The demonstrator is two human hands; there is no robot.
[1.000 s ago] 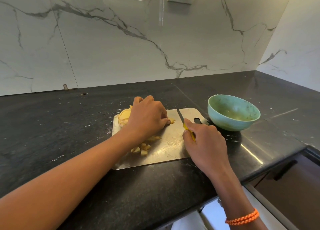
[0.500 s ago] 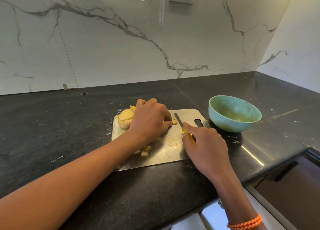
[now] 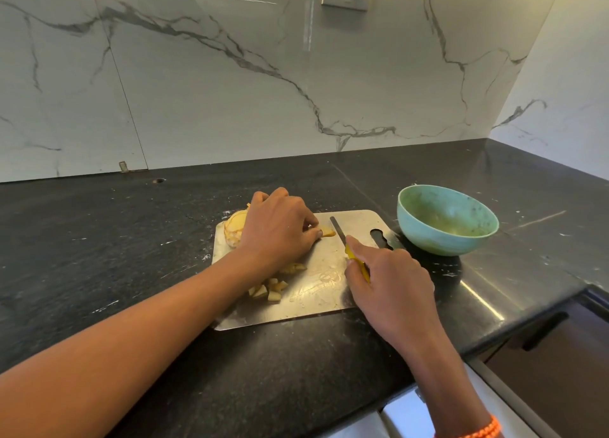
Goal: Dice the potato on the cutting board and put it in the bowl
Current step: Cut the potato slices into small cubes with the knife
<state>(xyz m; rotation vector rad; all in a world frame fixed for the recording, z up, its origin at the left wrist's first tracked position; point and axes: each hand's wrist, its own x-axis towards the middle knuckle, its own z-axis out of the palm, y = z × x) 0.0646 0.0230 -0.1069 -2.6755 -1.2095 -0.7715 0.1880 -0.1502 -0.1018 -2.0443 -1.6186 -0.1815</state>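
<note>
The potato [image 3: 235,228] lies at the far left corner of the cutting board [image 3: 324,282], mostly hidden under the left hand [image 3: 278,228], whose curled fingers now pinch a small strip [image 3: 327,231] that pokes out toward the blade. Compared with a second ago, this hand has slid slightly along the potato and the strip sits more exposed. The right hand [image 3: 392,282] grips the yellow-handled knife [image 3: 349,249], fingers wrapped round the handle; its blade has swung from further right to just beside the strip, lifted rather than biting. That suggests another cut is being lined up. A small heap of diced pieces [image 3: 272,289] rests near the front edge, and the green bowl [image 3: 446,220] to the right holds none yet, so dicing is partway.
</note>
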